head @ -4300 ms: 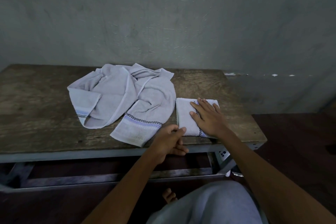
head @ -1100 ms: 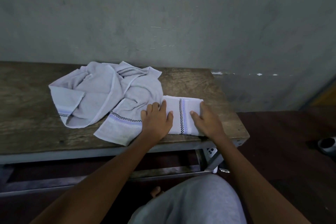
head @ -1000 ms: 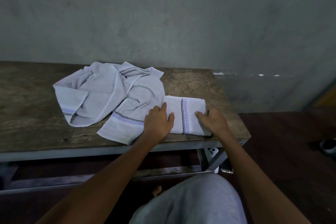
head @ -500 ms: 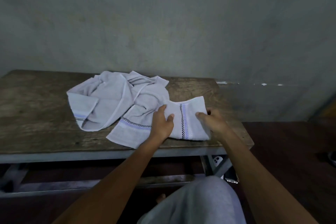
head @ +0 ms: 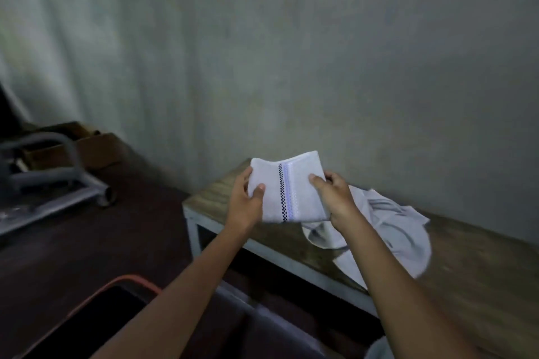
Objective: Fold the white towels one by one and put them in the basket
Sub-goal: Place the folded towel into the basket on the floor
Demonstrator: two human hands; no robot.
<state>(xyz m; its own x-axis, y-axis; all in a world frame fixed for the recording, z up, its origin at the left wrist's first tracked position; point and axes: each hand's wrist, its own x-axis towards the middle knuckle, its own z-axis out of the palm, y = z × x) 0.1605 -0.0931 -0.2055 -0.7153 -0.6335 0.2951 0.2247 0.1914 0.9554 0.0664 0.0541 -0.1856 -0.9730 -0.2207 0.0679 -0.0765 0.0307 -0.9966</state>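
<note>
Half a second ago the folded towel [head: 291, 192] lay flat on the table [head: 215, 195]. Now it is up in the air and my view has swung left. Thumbs press on top and fingers [head: 331, 177] curl behind, so my left hand [head: 248, 207] and right hand [head: 335, 201] each pinch one side. Low on my left sits the basket [head: 131, 277]. I think the towel goes in there next. More towels [head: 405, 239] wait in a heap on the table.
</note>
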